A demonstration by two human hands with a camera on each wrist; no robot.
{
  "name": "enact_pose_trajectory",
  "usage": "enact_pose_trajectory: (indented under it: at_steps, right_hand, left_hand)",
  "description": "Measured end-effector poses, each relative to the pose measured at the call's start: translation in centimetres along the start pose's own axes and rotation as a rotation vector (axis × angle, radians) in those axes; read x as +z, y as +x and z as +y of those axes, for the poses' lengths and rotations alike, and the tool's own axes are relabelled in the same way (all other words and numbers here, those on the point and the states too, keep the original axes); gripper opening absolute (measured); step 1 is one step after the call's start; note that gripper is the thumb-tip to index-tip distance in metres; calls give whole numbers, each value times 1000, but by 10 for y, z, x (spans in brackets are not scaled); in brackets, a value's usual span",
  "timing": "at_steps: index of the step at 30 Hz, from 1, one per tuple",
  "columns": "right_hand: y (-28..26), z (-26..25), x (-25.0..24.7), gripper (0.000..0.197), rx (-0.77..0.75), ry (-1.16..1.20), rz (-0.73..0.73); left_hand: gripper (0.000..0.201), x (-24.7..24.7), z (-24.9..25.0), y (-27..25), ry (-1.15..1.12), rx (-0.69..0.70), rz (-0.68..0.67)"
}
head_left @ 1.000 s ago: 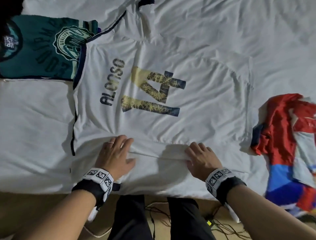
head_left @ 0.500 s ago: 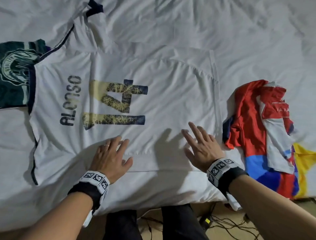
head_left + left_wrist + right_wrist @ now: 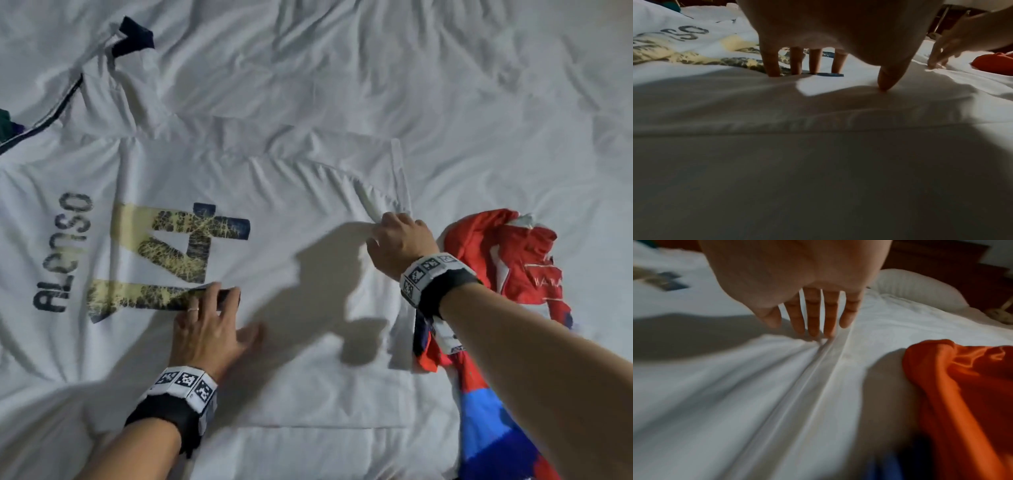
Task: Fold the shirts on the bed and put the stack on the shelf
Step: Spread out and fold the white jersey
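White shirt [image 3: 274,212], centre of head view: dark navy lettering "ALONSO", a "14" in pale yellow mottled with dark navy, navy piping and a navy cuff toward upper left. Bed sheet [image 3: 445,85], upper right: plain white, creased. Crumpled shirt [image 3: 507,260], right edge: red with white panels; blue and white patches lower down; reads orange-red in both wrist views. Sliver of teal-green fabric [image 3: 4,123] at far left edge, with a touch of purple. Wrist bands [image 3: 186,380] on both arms: black straps with white blocks bearing black square-code markers. Thin pale ring [image 3: 192,309] on one finger, lower centre.
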State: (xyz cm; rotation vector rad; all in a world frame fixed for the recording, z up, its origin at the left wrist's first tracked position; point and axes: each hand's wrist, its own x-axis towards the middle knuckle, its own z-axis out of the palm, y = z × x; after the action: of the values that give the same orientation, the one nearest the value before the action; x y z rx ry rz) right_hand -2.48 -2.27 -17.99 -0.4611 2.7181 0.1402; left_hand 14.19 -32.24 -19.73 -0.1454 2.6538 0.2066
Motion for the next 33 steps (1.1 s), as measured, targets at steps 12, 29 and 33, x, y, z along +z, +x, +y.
enact_pose_trajectory:
  at_steps: [12, 29, 33]
  right_hand:
    - [127, 101, -16, 61, 205, -21, 58]
    - [-111, -58, 52, 66, -337, 71, -37]
    - [-202, -53, 83, 63, -111, 155, -177]
  left_hand:
    - [84, 36, -4, 3, 15, -1, -34]
    - [99, 20, -8, -30, 4, 50, -156]
    - [98, 19, -33, -63, 66, 92, -245]
